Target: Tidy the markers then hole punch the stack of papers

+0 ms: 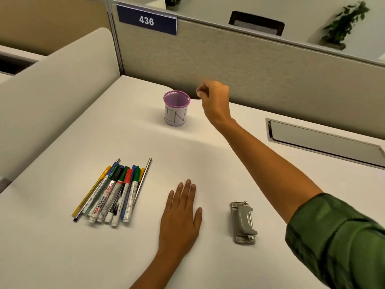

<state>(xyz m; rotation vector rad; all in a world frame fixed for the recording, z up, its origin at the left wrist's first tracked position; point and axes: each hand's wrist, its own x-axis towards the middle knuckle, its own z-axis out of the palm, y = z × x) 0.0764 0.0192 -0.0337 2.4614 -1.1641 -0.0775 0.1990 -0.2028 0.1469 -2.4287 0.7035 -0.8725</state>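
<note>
I log the markers (113, 195), a mixed-colour bundle lying flat side by side with caps pointing away, the purple mesh cup (176, 108) upright well beyond them, paper-wrapped and lettered, and the grey hole punch (243, 223) lying flat well to their right.

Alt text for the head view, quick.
The right hand, fingers curled, hovers beside a purple mesh cup; the left hand lies flat on the desk between a pile of markers and a grey hole punch.

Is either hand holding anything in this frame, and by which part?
Nothing visibly held. The left hand lies flat on the table; right hand hovers curled beside the purple cup, apparently empty.
</note>
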